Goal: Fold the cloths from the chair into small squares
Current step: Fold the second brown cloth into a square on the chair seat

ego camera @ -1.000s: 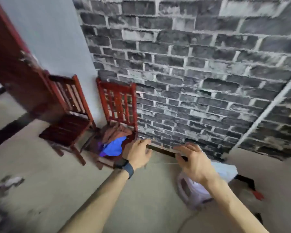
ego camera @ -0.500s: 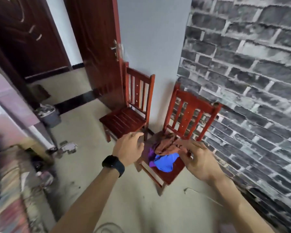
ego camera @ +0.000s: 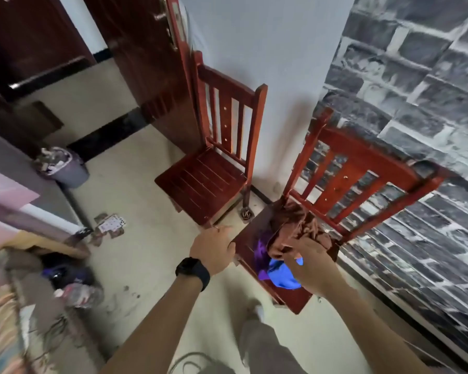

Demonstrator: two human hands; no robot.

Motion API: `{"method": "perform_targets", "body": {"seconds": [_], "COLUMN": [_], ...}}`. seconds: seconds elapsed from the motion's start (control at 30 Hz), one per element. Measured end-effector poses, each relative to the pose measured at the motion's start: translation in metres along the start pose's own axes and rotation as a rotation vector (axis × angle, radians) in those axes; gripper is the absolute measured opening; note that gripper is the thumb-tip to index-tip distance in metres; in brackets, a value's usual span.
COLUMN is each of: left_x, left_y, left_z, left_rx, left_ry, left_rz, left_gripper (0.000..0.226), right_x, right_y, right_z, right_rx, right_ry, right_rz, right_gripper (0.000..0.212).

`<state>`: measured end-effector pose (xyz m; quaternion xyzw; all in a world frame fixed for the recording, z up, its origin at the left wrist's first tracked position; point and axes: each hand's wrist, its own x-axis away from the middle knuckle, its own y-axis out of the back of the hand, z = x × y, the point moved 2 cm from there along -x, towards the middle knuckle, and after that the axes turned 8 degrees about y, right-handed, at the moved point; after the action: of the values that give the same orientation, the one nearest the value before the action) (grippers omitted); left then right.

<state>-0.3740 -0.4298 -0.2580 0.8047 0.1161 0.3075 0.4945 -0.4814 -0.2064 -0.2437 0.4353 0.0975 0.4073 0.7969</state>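
Brown crumpled cloth (ego camera: 292, 225), judged limp and light, is gripped at its near fold by curled right hand (ego camera: 311, 265) fingers; left hand (ego camera: 214, 251) hold cannot be told.

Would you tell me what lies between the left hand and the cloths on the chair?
In the head view, only a bare strip of the chair seat separates the left hand from the cloths.

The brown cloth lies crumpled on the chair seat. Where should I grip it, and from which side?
Probably pinch a raised fold at the top of the brown cloth, coming from above: it lies bunched over the blue cloth and purple cloth, with the chair back behind it.
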Motion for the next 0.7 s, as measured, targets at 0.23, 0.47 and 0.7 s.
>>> {"method": "perform_targets", "body": {"seconds": [0.23,0.47,0.7], "left_x": [-0.113,-0.23,-0.35], "left_y": [-0.006,-0.038,-0.082], "left_z": [0.027,0.068,0.1], "left_rx": [-0.061,-0.268,-0.48], "left_ry": [-0.012,-0.115,-0.279], "left_rz": [0.148,0.304,0.413], "left_gripper": [0.046,0.06,0.062], "right_x": [-0.093,-0.172,-0.226], "right_y": [-0.057,-0.117,-0.162], "right_z": [-0.032,-0.057,-0.102], "right_rx": [-0.074,-0.16,-0.216], "right_ry": [-0.262,-0.569,-0.926], "right_rz": [0.219,0.205,0.075], "right_gripper": [0.046,0.054,0.055]}}
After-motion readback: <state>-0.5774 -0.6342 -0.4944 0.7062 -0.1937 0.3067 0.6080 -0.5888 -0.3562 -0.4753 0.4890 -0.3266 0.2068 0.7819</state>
